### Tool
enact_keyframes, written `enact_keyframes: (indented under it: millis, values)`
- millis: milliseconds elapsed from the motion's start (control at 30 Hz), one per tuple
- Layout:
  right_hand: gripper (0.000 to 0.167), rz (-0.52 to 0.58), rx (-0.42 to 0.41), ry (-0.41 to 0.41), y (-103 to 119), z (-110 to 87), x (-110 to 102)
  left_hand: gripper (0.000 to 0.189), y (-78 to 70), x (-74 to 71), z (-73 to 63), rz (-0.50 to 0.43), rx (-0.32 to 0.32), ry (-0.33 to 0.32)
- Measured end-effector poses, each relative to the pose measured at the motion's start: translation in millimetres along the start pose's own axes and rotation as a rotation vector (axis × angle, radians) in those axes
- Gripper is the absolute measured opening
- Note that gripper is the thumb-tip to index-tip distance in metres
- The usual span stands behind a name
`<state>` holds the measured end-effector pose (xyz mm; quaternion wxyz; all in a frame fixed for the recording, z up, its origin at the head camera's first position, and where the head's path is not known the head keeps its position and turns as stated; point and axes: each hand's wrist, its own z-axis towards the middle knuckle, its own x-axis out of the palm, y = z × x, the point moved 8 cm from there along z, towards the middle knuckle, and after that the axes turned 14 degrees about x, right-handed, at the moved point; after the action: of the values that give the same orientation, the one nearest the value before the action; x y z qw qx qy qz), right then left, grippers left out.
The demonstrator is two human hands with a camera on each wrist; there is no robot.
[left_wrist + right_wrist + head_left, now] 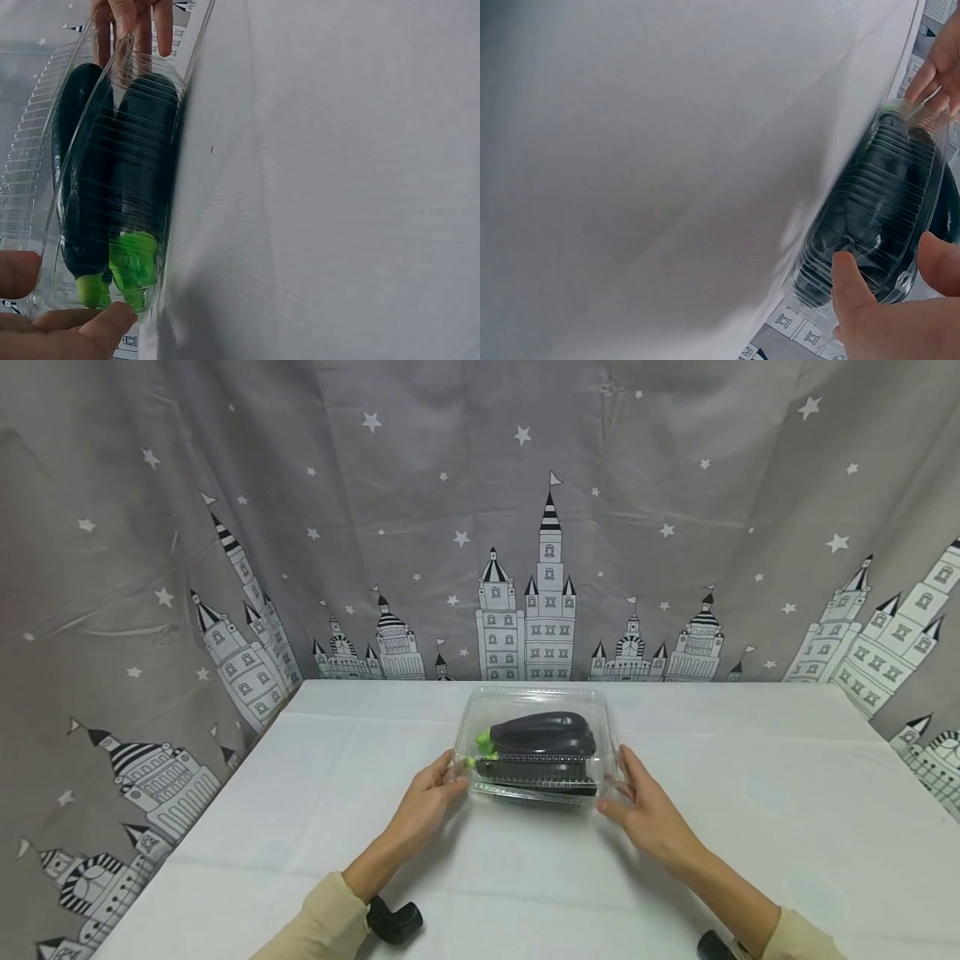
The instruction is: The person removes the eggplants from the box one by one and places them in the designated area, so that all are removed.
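A clear plastic clamshell container (pixel 536 693) with its lid down sits between my two hands in the head view. Dark purple eggplants (pixel 543 733) with bright green stem ends lie inside, stems toward the left. My left hand (pixel 426 806) grips the container's left end, thumb at the near side. At the opposite end, my right hand (pixel 652 818) holds the right edge between thumb and fingers. In the left wrist view the ribbed wall lets two eggplants (pixel 142 150) show through. The right wrist view has the container (pixel 870 202) tilted, its underside close over the white cloth.
White cloth covers the table (pixel 517 893). Behind it hangs a grey curtain (pixel 420 468) printed with stars and castles. Black wrist-worn devices (pixel 395 922) show below both forearms, beside beige sleeves.
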<state>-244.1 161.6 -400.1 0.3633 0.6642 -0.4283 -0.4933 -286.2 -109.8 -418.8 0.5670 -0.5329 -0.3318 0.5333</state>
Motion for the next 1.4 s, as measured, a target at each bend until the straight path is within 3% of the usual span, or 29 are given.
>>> enact_keyframes:
  millis: [333,500,767,1133,1400]
  values:
    - [0.088,-0.008,0.007,-0.001,-1.8,-0.9,-0.1,0.062,-2.8,0.7,0.6,-0.009,0.003,-0.007]
    - [0.087,-0.011,0.009,0.003,-2.0,-0.7,0.7,0.059,-1.6,-2.2,-1.5,-0.022,-0.038,-0.081]
    - [0.084,-0.033,0.017,0.011,-0.9,1.8,4.4,0.044,1.5,-4.6,-3.6,-0.053,-0.052,-0.190]
    - [0.083,-0.055,0.028,0.011,-1.0,0.4,4.9,0.042,1.0,-3.4,-4.7,-0.044,-0.035,-0.200]
    - [0.083,-0.058,0.032,0.003,-1.2,-0.5,2.5,0.052,-0.4,-3.9,-2.8,-0.104,-0.014,-0.194]
